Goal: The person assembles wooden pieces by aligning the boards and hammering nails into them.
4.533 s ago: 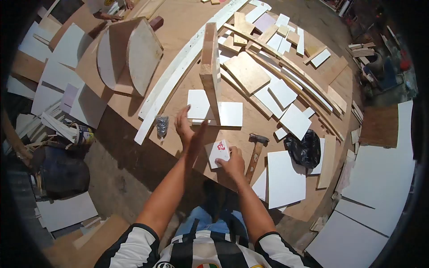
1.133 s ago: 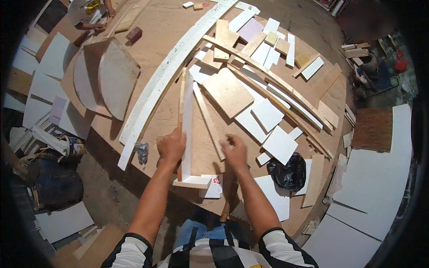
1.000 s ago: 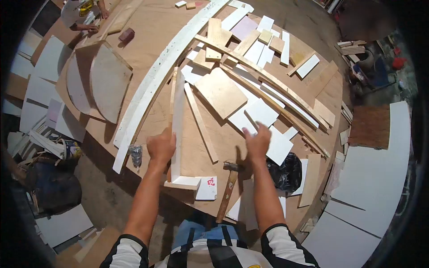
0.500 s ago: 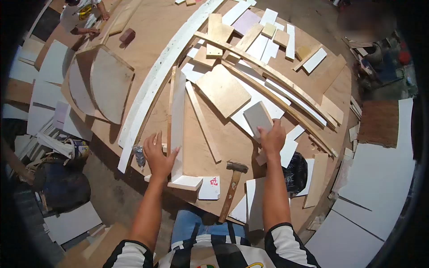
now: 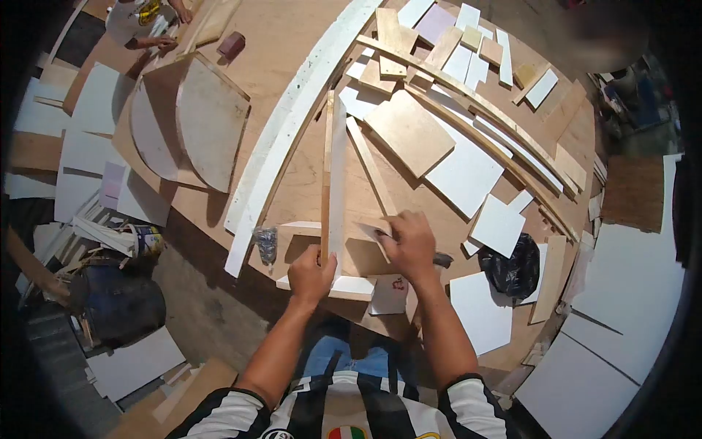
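Observation:
My left hand [image 5: 312, 275] is closed around the lower end of a long narrow board [image 5: 337, 172] standing on edge. A white strip [image 5: 352, 287] lies at its foot. Just right of the board, my right hand [image 5: 411, 245] is closed on a small board [image 5: 373, 230], seen nearly edge-on and partly blurred. Below that hand lies a white piece with red marks [image 5: 389, 295]. The hammer's head [image 5: 442, 260] shows beside my right wrist; my forearm hides most of its handle. A clear bag of small dark items [image 5: 267, 246] rests left of my left hand.
Long curved white strips [image 5: 292, 124] cross the table [image 5: 285, 172]. A curved-sided wooden assembly [image 5: 212, 121] stands left. Wooden and white offcuts [image 5: 409, 132] cover the right side, near a black plastic bag [image 5: 512, 267]. Another person's hands [image 5: 172, 40] are at the upper left.
My right hand has picked a small board off the pile and brought it left, beside the upright board. My left hand opened, then closed on the upright board again. The view has shifted.

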`<move>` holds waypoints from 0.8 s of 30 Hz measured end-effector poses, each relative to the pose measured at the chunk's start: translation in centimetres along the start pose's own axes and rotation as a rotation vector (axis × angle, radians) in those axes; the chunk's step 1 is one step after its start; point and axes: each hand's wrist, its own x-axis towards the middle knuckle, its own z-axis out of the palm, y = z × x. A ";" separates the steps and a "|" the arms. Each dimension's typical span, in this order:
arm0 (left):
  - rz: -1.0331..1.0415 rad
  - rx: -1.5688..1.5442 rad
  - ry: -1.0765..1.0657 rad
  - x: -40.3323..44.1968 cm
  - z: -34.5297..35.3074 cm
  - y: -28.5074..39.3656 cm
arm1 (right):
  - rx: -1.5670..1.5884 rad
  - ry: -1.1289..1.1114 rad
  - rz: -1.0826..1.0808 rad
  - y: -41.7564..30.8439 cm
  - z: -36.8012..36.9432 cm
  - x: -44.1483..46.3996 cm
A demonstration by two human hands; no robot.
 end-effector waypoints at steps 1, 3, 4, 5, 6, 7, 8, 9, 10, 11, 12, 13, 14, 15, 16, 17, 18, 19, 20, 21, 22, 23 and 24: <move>-0.005 -0.012 -0.020 0.1 -0.3 -0.5 | 0.001 0.007 0.005 -1.2 0.9 0.9; -0.004 -0.023 -0.049 0.1 -0.5 -1.6 | -0.058 -0.063 -0.093 -3.1 2.6 2.5; 0.031 -0.028 -0.038 0.2 -0.5 -2.3 | -0.058 -0.059 -0.085 -3.5 3.7 3.1; 0.065 -0.032 -0.027 0.4 -0.6 -2.8 | -0.049 -0.066 -0.161 -3.5 5.3 3.6; 0.072 -0.029 -0.029 0.6 -0.9 -2.8 | -0.041 -0.072 -0.239 -3.7 6.5 4.0; 0.055 0.004 -0.057 0.8 -1.2 -2.7 | -0.025 -0.091 -0.242 -3.9 7.4 4.1; 0.036 0.037 -0.082 1.0 -1.5 -2.5 | -0.025 -0.088 -0.240 -3.8 8.1 4.0; 0.038 0.038 -0.084 1.3 -1.9 -2.2 | 0.049 -0.071 -0.130 -3.7 8.7 3.9; 0.128 0.139 0.016 1.9 -2.2 -1.8 | 0.122 -0.054 -0.021 -3.4 9.4 3.8; 0.215 0.240 0.115 2.4 -2.3 -1.6 | 0.094 0.039 -0.073 -2.5 9.8 3.8; 0.215 0.237 0.115 3.0 -2.1 -1.7 | 0.092 0.038 -0.073 -2.4 9.1 3.8; 0.258 0.180 0.116 3.7 -1.8 -1.8 | -0.061 0.103 -0.120 -2.6 8.0 3.8; 0.301 0.122 0.117 4.5 -1.6 -1.8 | -0.216 0.169 -0.167 -2.9 7.5 3.9; 0.384 0.195 0.139 5.6 -1.5 -1.7 | -0.242 0.111 -0.083 -2.9 7.7 3.7; 0.387 0.192 0.140 6.5 -1.2 -1.9 | -0.245 0.115 -0.082 -2.7 8.0 3.8; 0.344 0.132 0.046 7.4 -0.7 -2.2 | -0.155 0.026 -0.007 -2.4 8.4 3.9; 0.301 0.074 -0.052 8.0 -0.8 -2.0 | -0.063 -0.063 0.070 -2.4 8.3 4.1; 0.306 0.074 -0.055 8.4 -0.9 -1.8 | -0.063 -0.060 0.074 -2.3 8.1 4.4; 0.194 0.089 -0.194 8.6 -1.0 -1.5 | -0.035 -0.106 0.093 -2.1 7.8 4.9; 0.083 0.104 -0.331 8.8 -1.2 -1.1 | -0.008 -0.152 0.111 -2.0 7.5 5.5; 0.089 0.105 -0.332 8.8 -1.1 -1.1 | -0.008 -0.146 0.114 -1.8 7.5 6.0; 0.113 0.125 -0.291 8.7 -0.9 -1.3 | -0.060 -0.167 0.092 -1.7 7.7 6.6; 0.137 0.146 -0.251 8.7 -0.8 -1.4 | -0.111 -0.190 0.072 -1.7 7.9 7.1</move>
